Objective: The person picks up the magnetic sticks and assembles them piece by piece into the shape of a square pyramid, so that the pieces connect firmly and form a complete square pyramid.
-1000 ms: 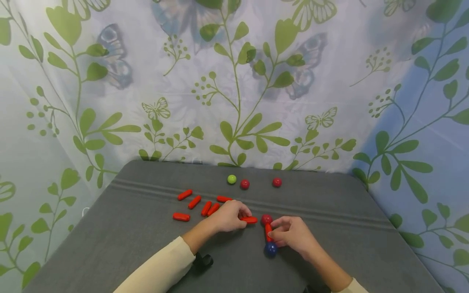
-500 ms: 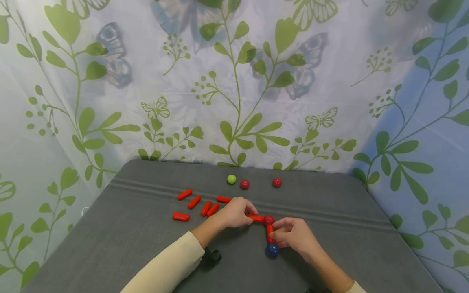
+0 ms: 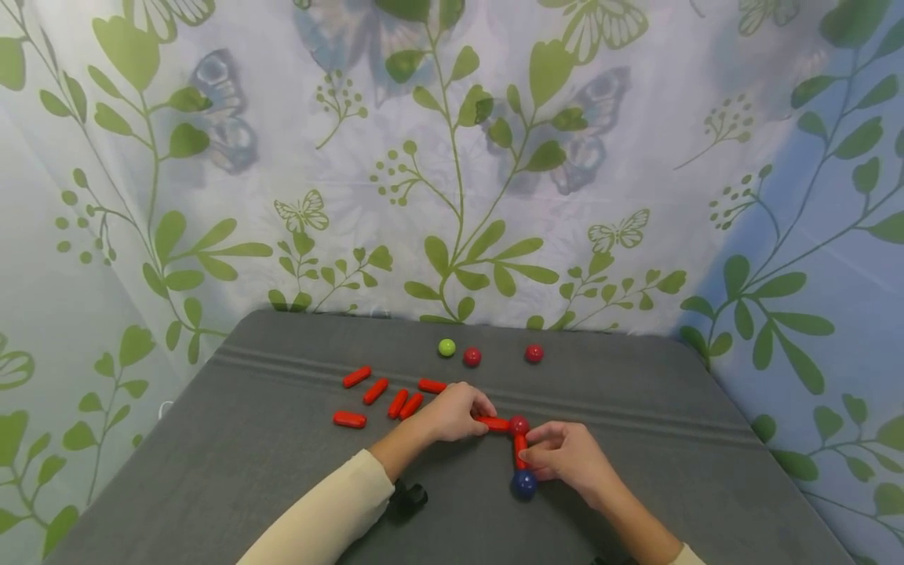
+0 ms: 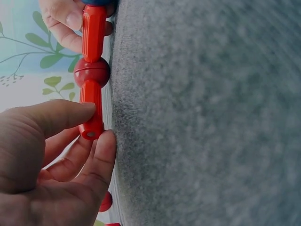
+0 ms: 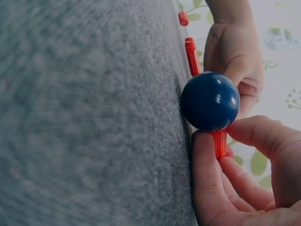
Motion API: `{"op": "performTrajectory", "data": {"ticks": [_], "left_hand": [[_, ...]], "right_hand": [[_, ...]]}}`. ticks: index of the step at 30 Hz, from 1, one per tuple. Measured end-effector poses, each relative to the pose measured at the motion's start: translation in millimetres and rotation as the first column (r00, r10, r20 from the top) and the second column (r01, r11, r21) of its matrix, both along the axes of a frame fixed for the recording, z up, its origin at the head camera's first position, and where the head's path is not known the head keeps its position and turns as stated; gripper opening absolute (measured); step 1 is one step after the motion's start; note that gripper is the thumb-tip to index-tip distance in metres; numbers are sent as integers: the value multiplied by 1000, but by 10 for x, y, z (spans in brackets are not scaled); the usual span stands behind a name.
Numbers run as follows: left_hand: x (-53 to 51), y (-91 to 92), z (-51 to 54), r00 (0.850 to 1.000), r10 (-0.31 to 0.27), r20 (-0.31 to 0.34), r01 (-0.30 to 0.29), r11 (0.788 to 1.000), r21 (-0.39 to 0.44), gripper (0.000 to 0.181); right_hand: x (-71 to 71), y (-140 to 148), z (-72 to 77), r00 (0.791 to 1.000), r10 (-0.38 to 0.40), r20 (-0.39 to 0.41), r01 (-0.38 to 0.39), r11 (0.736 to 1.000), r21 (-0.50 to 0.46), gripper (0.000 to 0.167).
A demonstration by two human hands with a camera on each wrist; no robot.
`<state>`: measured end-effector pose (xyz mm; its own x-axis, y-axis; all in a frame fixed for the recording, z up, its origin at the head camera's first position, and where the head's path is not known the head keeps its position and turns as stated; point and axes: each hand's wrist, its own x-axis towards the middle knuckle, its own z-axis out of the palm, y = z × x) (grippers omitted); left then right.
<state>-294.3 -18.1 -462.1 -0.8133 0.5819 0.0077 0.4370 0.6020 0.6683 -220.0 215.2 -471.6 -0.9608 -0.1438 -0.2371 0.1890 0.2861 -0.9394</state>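
One red stick is touching a red ball, left hand pinching its other end; second stick is lying between that ball and a blue ball, right hand pinching it.

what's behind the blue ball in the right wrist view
Peeking past the blue ball: part of a red rod below and the left hand above. Whatever sits directly behind the ball is covered.
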Motion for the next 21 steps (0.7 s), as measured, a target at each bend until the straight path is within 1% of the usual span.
{"op": "performTrajectory", "data": {"ticks": [5,10,13,15,18,21], "left_hand": [[6,-7,-8,1000,-1,12,0,1000,20,14],[3,0,-3,1000,-1,14,1,1000,21,14],[1,8,-8,1000,1,18,-2,1000,16,15],[4,10,-8,1000,2,22,-2,1000,19,15],[5,16,-2,1000,3,28,-3,1000,23,15],[4,19,8,1000,3,31,-3,1000,23,15]], "right_hand": [[-52,29,-3,1000,-4,-7,4,1000,18,42],[-156,58,22,996,-44,-82,49,997,63,41],[-215,57,33,991,-46,-124,59,994,96,42],[-244,49,43,990,-25,-139,42,992,120,43],[-285,39,43,989,26,-145,-4,989,147,44],[-312,36,45,988,63,-144,-42,988,146,41]]}}
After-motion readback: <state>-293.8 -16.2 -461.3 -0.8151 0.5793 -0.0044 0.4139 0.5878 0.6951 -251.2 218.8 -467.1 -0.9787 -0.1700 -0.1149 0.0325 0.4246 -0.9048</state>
